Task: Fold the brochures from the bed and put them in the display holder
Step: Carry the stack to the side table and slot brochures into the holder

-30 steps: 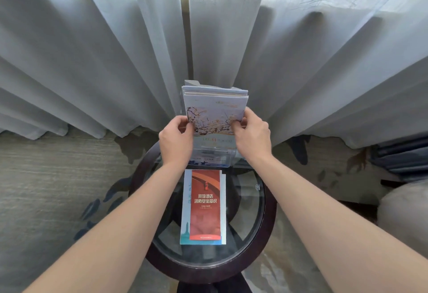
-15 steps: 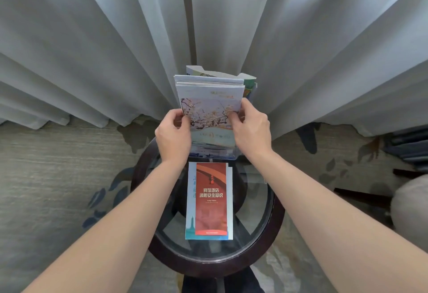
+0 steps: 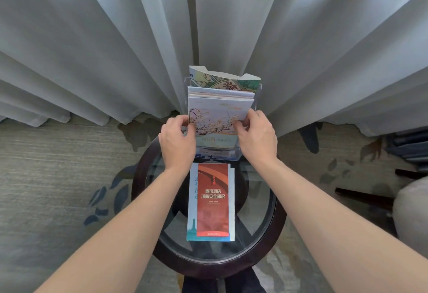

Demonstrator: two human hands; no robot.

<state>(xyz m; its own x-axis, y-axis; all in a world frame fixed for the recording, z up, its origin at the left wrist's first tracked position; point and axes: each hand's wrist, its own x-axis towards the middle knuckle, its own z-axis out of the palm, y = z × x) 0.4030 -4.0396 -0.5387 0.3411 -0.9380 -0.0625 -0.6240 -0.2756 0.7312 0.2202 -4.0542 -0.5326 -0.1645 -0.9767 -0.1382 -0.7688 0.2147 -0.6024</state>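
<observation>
between both hands [image 3: 178, 140], brochures [image 3: 217, 116] pinched.

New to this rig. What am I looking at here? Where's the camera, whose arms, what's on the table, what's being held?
No robot: the camera sits on a person's head, looking forward and down, so both bare arms are theirs. The left hand and right hand pinch the sides of a blossom-print brochure stack standing in a clear display holder on a round glass table. A green illustrated brochure stands behind it. A red brochure lies flat on a pale blue one.
</observation>
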